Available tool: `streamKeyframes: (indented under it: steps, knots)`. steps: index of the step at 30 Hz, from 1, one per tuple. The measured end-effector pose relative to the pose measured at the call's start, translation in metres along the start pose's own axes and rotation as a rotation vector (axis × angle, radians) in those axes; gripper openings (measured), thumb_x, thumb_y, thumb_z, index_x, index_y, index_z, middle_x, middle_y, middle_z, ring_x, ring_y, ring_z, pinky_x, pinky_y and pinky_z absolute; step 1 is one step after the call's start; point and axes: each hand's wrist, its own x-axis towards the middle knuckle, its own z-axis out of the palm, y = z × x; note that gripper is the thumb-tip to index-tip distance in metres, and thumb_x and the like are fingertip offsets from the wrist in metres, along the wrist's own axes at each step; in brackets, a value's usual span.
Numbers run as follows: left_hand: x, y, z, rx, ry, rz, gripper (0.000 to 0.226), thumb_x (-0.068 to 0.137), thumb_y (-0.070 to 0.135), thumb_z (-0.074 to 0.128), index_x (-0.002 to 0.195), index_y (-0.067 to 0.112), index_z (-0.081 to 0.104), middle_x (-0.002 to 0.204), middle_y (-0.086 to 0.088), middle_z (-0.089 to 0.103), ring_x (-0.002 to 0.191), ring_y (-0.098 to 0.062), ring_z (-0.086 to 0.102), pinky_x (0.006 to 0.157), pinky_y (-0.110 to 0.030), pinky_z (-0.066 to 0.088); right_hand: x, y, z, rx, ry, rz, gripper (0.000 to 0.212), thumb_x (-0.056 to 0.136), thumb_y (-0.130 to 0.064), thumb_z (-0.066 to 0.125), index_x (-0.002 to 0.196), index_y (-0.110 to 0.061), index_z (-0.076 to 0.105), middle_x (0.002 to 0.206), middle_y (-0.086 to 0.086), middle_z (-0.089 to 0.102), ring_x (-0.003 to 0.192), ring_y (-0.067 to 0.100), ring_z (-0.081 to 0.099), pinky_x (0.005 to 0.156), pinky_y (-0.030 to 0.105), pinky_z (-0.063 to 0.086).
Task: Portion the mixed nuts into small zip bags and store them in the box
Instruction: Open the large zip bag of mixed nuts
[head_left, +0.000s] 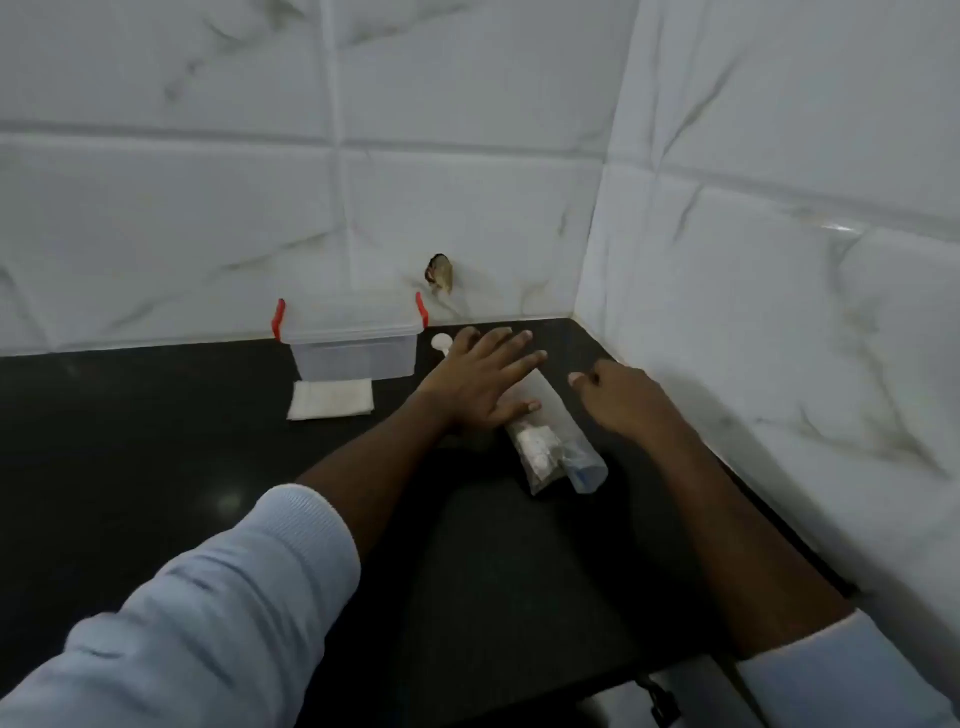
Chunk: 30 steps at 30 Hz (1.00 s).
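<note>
A clear plastic bag of mixed nuts (545, 447) lies on the black counter (156, 441) near the corner. My left hand (483, 379) rests flat on the bag's far end with its fingers spread and straight. Just right of the bag, my right hand (618, 400) hovers with loosely curled fingers and holds nothing. A clear lidded box (353, 348) with red latches stands against the back wall. A stack of small zip bags (330, 399) lies in front of the box. A white scoop (442, 343) is partly hidden behind my left hand.
White marble-look tiled walls meet at a corner at the back right (576, 312). A small hole (440, 273) shows in the back wall above the counter. The counter's right edge runs along the side wall.
</note>
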Motion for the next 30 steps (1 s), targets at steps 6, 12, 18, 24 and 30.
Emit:
streamKeyframes:
  steps: [6, 12, 18, 24, 30]
  knots:
    - [0.011, 0.01, 0.014, -0.086, 0.024, 0.091, 0.062, 0.104, 0.057, 0.016, 0.155, 0.028, 0.037, 0.161, -0.002, 0.039, 0.143, -0.022, 0.039, 0.109, -0.049, 0.029, 0.0, 0.011, 0.009, 0.527, -0.381, 0.185, 0.042, 0.101, -0.045, 0.056, 0.11, -0.005, 0.066, 0.092, 0.015, 0.074, 0.077, 0.029, 0.073, 0.062, 0.035, 0.061]
    - [0.012, 0.011, 0.009, -0.219, 0.018, 0.047, 0.061, 0.103, 0.052, 0.016, 0.141, 0.025, 0.055, 0.143, 0.001, 0.058, 0.127, -0.019, 0.054, 0.103, -0.045, 0.035, 0.012, 0.014, 0.024, 0.575, -0.468, 0.089, 0.006, 0.097, -0.018, 0.064, 0.096, -0.012, 0.066, 0.083, 0.008, 0.069, 0.068, 0.019, 0.067, 0.057, 0.029, 0.051]
    - [-0.016, -0.006, 0.001, -0.244, 0.219, 0.013, 0.05, 0.104, 0.048, 0.03, 0.1, 0.02, 0.071, 0.088, 0.002, 0.067, 0.085, -0.017, 0.052, 0.081, -0.041, 0.039, 0.028, 0.018, 0.02, 0.604, -0.606, -0.171, 0.026, 0.091, 0.009, 0.056, 0.102, -0.013, 0.064, 0.098, 0.008, 0.066, 0.083, 0.017, 0.062, 0.069, 0.029, 0.051]
    - [-0.067, -0.027, -0.016, -0.545, 0.385, -0.263, 0.055, 0.106, 0.042, 0.042, 0.067, 0.012, 0.066, 0.06, -0.001, 0.06, 0.06, -0.018, 0.055, 0.063, -0.044, 0.044, 0.046, -0.024, 0.025, 0.365, -0.683, -0.535, 0.033, 0.091, 0.006, 0.057, 0.104, -0.022, 0.068, 0.104, 0.001, 0.067, 0.093, 0.015, 0.061, 0.085, 0.035, 0.048]
    - [-0.108, -0.045, -0.032, -0.846, 0.3, -0.448, 0.055, 0.107, 0.047, 0.04, 0.084, 0.015, 0.078, 0.083, 0.005, 0.075, 0.079, -0.008, 0.07, 0.077, -0.041, 0.056, 0.048, -0.066, 0.051, 0.493, -0.581, -0.592, 0.031, 0.093, 0.004, 0.057, 0.099, -0.023, 0.072, 0.104, 0.0, 0.071, 0.098, 0.012, 0.065, 0.093, 0.036, 0.049]
